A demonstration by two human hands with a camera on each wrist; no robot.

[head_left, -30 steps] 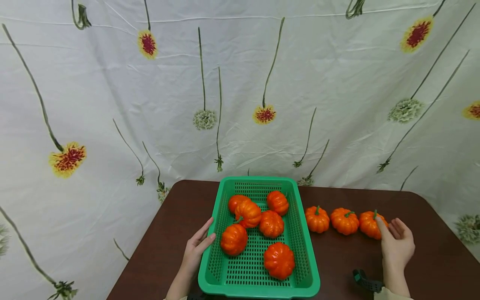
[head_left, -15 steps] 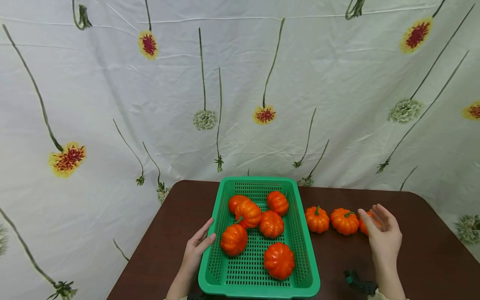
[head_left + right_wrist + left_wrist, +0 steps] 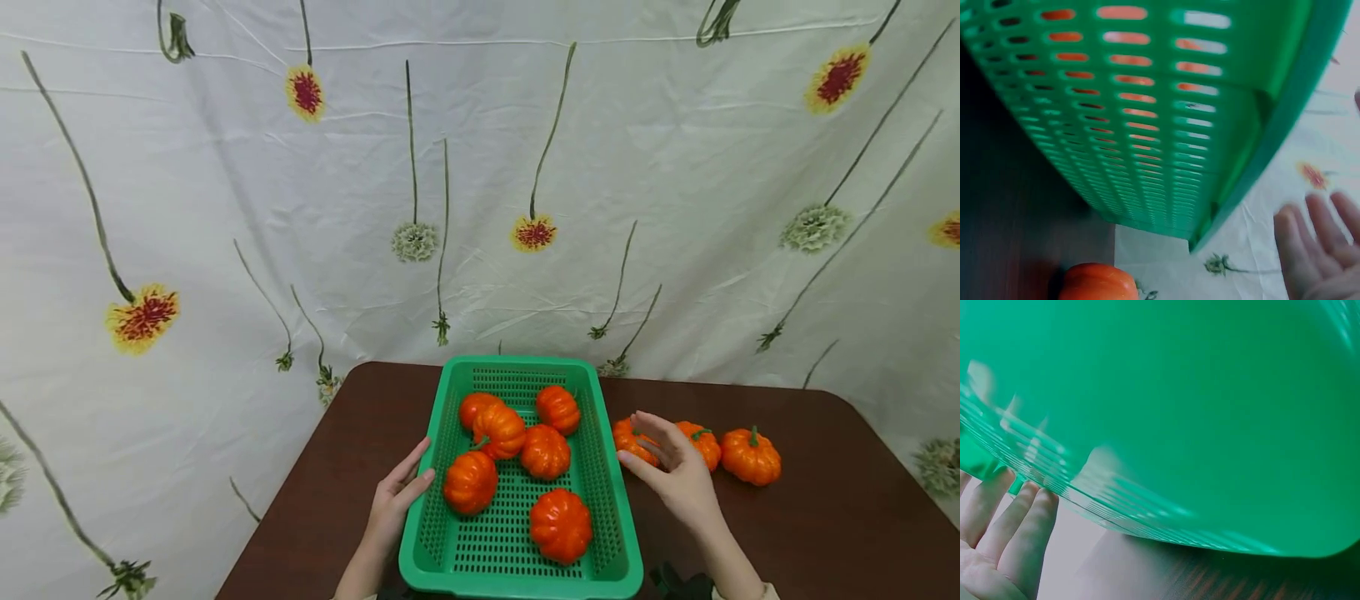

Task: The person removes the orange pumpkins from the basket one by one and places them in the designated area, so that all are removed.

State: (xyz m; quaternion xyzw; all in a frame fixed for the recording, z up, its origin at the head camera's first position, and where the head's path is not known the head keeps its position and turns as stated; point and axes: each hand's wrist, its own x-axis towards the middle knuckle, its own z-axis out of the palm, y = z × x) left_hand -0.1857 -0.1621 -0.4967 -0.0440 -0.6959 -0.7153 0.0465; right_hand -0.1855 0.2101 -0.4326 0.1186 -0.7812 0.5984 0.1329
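Pumpkins (image 3: 561, 527) are sitting in a green basket (image 3: 521, 587); three loose pumpkins (image 3: 751, 458) are lying toward its three o'clock. The left hand (image 3: 392, 506) is touching its nine-o'clock side, fingers straight; the right hand (image 3: 682, 475) is hovering by the loose ones, fingers apart.

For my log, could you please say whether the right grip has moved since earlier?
Yes, the right grip moved left, from the rightmost pumpkin toward the green basket.

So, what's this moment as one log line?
left fingers: against green basket | right fingers: empty, beside basket | orange pumpkins: some inside, three on table
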